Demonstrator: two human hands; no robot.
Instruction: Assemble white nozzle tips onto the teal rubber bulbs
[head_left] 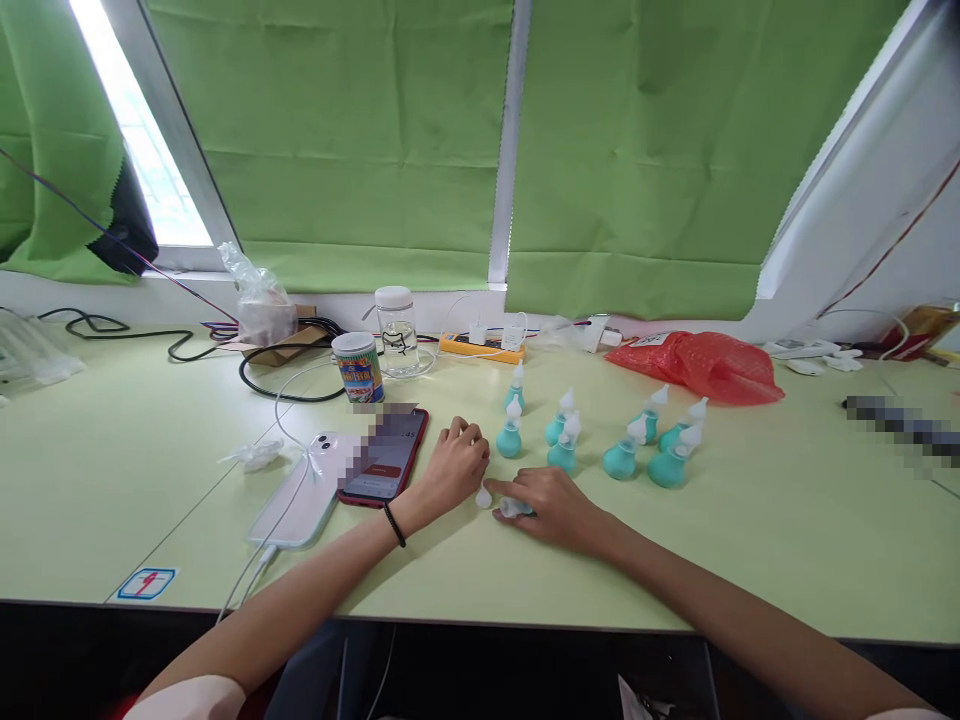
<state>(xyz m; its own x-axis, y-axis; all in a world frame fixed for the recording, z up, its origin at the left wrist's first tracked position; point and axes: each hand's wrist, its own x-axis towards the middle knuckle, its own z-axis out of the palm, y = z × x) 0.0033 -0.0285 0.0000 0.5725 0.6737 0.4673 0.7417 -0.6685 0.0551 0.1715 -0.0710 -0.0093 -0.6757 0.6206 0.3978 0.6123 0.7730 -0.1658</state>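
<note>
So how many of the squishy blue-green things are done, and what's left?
Eight teal bulbs look done: each stands with a white tip on top. The right hand has a clear-and-teal piece at its fingers, so that one seems in progress. A small white piece by the left hand seems left to use; I can't tell if more remain.

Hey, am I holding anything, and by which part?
Your right hand seems to hold a clear-and-teal piece by its teal end. Whether your left hand grips the white tip can't be told.
</note>
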